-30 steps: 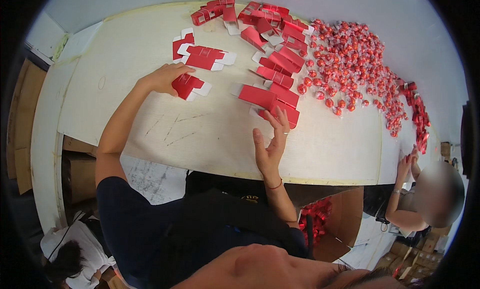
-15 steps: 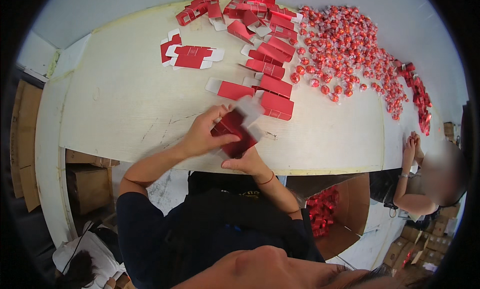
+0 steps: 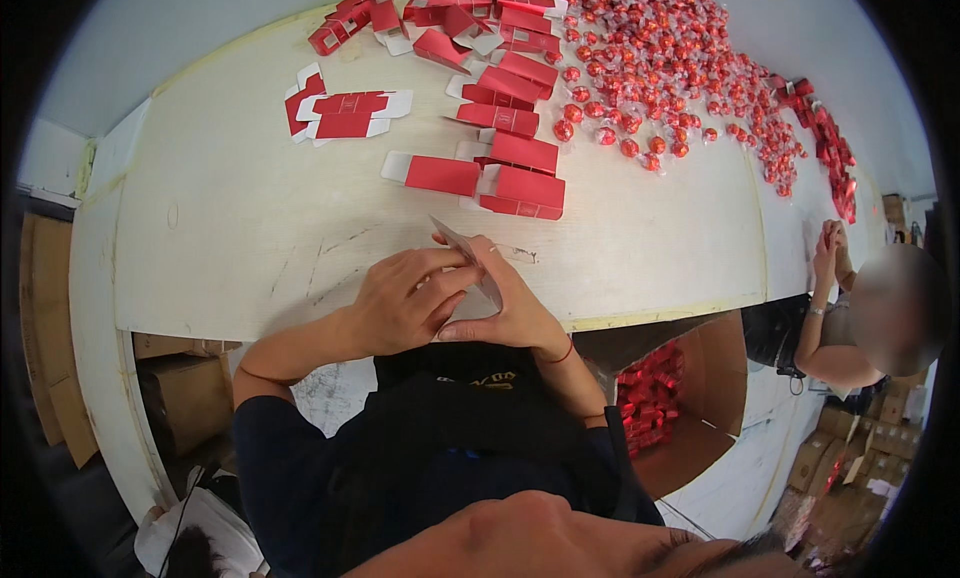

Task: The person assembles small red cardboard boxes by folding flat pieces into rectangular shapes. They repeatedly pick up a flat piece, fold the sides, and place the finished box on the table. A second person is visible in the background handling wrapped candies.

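Near the table's front edge, a small red folding carton point(image 3: 489, 289) is between my hands, tilted so that mostly its pale side shows. My right hand point(image 3: 520, 303) grips it from the right, thumb below and fingers behind. With bent fingers, my left hand point(image 3: 408, 290) presses on the carton's near side; part of the carton is hidden by these fingers. Just beyond my hands lie opened-up red cartons with white flaps, the closest being a red carton point(image 3: 527, 190) and another red carton point(image 3: 440, 175) to its left.
Flat red carton blanks point(image 3: 345, 116) lie at the left. More cartons point(image 3: 440, 50) pile at the back, beside a heap of red wrapped candies point(image 3: 650, 58). An open cardboard box point(image 3: 712, 388) of red packs stands below the edge. Another person's hands point(image 3: 829, 243) are at the right.
The carton has been turned from its red face to edge-on. My left hand has moved from its upper left side to its near side. The whole view has shifted slightly.
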Motion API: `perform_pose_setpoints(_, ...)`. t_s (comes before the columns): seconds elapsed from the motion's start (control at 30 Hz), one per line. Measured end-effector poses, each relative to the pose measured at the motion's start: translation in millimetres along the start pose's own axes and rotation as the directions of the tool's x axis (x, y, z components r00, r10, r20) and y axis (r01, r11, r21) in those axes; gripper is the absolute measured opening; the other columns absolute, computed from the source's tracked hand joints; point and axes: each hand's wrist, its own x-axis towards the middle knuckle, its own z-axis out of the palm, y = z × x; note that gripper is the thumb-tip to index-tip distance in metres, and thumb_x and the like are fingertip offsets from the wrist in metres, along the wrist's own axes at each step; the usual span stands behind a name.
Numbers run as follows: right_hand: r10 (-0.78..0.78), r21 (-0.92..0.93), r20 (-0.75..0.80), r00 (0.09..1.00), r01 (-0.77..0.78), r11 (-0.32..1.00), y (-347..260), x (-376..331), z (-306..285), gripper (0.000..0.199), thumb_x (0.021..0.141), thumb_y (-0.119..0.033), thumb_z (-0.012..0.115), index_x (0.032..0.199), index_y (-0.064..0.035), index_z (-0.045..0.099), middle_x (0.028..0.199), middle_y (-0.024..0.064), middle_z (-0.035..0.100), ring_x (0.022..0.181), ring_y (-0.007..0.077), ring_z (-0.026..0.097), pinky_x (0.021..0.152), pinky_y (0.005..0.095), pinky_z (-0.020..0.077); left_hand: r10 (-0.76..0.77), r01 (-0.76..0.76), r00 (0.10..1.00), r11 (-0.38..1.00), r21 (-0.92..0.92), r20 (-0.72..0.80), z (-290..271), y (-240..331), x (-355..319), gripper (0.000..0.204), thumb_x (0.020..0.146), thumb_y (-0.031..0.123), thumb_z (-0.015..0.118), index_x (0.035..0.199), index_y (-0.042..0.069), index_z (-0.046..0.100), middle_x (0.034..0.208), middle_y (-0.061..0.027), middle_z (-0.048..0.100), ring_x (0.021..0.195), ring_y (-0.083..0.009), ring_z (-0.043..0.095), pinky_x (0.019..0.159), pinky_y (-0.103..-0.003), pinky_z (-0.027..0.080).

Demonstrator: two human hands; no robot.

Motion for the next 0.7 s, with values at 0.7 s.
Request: perform_pose_setpoints(0.7, 0.246, -0.100, -0.015, 0.969, -0.247, 0.964, -12.3, -10.2, 0.9, 0.079, 0.058, -0.041, 0.090, 0.117, -0.0029, 0.054, 0.101, 0.0163, 0.059, 0.095, 0.0305, 0.060, 0.084, 0.0361, 0.0475, -0.059, 0.043, 0.957, 0.997, 0.060, 0.285, -21.7, 1.4, 22.9, 0.025, 0.076, 0.030, 0.074, 0.080, 0.008, 0.065, 0.094, -0.0053, 0.062, 0.078, -0.0238, 0.060, 0.063, -0.032, 0.051)
